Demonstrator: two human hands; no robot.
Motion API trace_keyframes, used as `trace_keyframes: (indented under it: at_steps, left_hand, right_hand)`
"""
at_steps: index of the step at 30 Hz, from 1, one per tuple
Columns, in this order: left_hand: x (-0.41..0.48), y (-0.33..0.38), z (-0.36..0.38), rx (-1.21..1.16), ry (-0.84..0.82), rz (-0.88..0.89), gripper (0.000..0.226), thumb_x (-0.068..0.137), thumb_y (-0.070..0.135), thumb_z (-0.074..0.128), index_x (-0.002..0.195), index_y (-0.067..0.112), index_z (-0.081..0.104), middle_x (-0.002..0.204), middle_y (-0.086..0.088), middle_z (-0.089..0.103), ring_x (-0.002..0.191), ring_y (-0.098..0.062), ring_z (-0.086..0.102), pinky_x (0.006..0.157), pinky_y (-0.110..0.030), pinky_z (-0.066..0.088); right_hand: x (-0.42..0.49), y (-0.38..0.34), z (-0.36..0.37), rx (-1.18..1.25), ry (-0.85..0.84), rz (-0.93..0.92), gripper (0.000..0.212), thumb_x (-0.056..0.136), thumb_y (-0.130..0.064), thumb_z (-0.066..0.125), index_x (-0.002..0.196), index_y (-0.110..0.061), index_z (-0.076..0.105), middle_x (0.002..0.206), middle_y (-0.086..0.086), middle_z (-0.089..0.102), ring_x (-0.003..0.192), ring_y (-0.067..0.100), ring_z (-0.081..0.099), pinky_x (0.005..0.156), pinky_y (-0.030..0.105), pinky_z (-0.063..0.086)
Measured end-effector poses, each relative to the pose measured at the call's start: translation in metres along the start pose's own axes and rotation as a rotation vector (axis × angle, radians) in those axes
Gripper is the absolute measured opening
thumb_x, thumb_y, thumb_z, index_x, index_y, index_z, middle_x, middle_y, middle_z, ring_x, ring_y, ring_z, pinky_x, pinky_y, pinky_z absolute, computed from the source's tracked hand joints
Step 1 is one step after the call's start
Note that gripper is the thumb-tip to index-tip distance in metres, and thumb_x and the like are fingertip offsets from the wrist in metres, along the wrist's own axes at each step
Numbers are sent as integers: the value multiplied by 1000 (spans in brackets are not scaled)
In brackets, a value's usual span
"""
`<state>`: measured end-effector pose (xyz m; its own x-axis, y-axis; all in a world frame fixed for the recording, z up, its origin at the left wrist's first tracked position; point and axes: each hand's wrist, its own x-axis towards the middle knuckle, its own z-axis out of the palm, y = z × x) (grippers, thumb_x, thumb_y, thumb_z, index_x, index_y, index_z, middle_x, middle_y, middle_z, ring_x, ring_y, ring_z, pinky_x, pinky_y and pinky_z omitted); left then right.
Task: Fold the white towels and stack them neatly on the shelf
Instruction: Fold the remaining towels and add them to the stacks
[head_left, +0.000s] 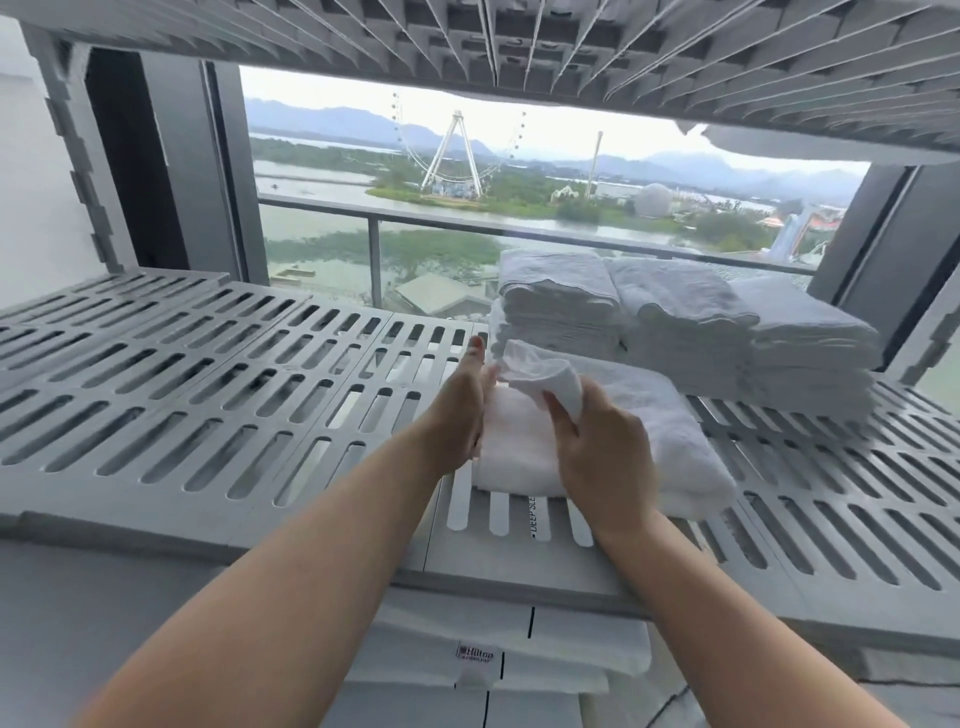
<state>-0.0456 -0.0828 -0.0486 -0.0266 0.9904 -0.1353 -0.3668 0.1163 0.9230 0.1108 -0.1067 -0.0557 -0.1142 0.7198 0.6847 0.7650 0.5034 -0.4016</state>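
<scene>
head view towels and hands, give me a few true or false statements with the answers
1. The right hand pinches a white cloth over the front towel. True.
2. The left hand grips a towel at the back. False: its straight fingers rest against the front towel's left side.
3. Folded towel stacks sit at the shelf's back right. True.
4. The shelf is solid wood. False: it is made of grey slotted panels.

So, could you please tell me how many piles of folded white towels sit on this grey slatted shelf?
4: at the back stand the left pile, middle pile, right pile; the front pile lies by the left hand and right hand. Others may hide behind.
</scene>
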Motion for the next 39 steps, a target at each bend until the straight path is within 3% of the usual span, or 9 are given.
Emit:
trace_keyframes:
  at_steps: [2,5,11,16,18,22,25,30,39]
  left_hand:
    - [4,-1,-1,-30,-6,12,76,100,67,18,153,15,36,144,-16,55,129,-33,56,112,-51,40]
    - [10,0,-3,-44,1,8,73,101,65,23,155,16,32,154,-13,43,136,-31,49,118,-49,32]
    - [10,1,3,-87,33,11,52,103,56,36,118,12,60,105,-12,76,98,-26,74,82,-34,60]
    - [9,-2,5,35,12,87,50,108,40,33,149,15,41,153,-13,44,143,-28,40,121,-45,26]
    - [15,-1,5,263,33,199,45,108,30,34,149,13,41,152,-13,44,143,-28,38,122,-46,25]
    - [34,11,3,969,163,431,47,102,17,46,148,10,44,155,-13,40,145,-26,34,121,-43,24]
    - [51,13,3,1225,147,383,38,99,22,49,136,18,58,139,-7,60,129,-25,53,111,-36,39]
    - [69,12,3,1408,120,296,31,98,37,50,112,19,71,118,-10,70,111,-29,61,93,-34,46]
    - [57,15,11,1651,151,258,36,100,39,46,120,17,65,124,-12,66,114,-32,59,97,-41,48]
  right_hand:
    - [-7,1,2,-77,-114,-122,24,96,-37,60,102,-14,64,81,6,72,77,31,69,62,34,49]
    - [-11,3,6,-157,-299,-320,30,96,-38,59,118,-19,66,123,1,70,123,19,61,102,34,48]
    - [-12,-2,7,-52,-271,-280,42,100,-33,53,136,-13,57,142,5,58,136,21,50,112,40,39]
    - [-16,-5,6,-285,-523,-387,86,90,-71,23,154,-15,33,161,4,32,151,18,22,124,39,14]
    - [-13,-2,4,-219,-578,-379,89,89,-74,13,156,-17,28,163,3,26,153,14,15,125,38,9]
    - [-1,1,-1,85,-568,-249,47,106,-37,32,143,-19,52,154,-1,44,149,11,26,124,34,15]
    - [-12,3,5,-103,-501,-385,44,105,-30,36,144,-16,52,153,1,46,148,15,29,123,36,17]
    - [-17,2,7,-176,-454,-410,47,104,-31,37,147,-15,48,154,3,45,147,17,32,123,37,18]
    - [-31,2,-6,-90,-349,-261,41,93,-27,43,126,-23,67,140,-6,60,139,9,44,120,35,25]
